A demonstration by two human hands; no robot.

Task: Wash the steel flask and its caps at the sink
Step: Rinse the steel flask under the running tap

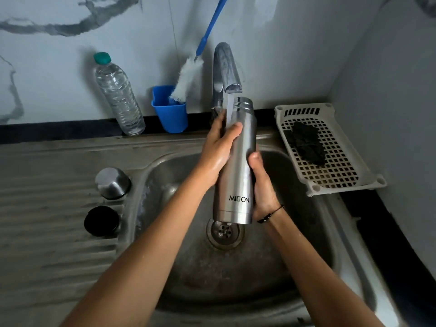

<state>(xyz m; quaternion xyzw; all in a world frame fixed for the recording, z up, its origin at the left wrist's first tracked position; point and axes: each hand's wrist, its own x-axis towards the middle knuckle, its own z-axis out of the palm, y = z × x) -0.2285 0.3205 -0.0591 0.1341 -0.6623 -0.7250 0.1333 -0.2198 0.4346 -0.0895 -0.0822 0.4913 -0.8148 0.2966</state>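
The steel flask (236, 175) stands nearly upright over the sink basin (306, 232), its open mouth just under the running tap (226, 69). Water streams down its upper left side. My left hand (219, 147) grips the flask's upper part, thumb across the front. My right hand (262, 185) grips the lower part from the right. The steel cap (112, 183) sits upside down on the ribbed drainboard (47, 208), and the black inner cap (102, 221) lies just in front of it.
A clear plastic bottle (118, 95) with a green lid stands against the back wall. Beside it, a blue cup (169, 114) holds a bottle brush (188, 76). A white basket tray (328, 147) with a dark scrubber (306, 142) sits right of the sink.
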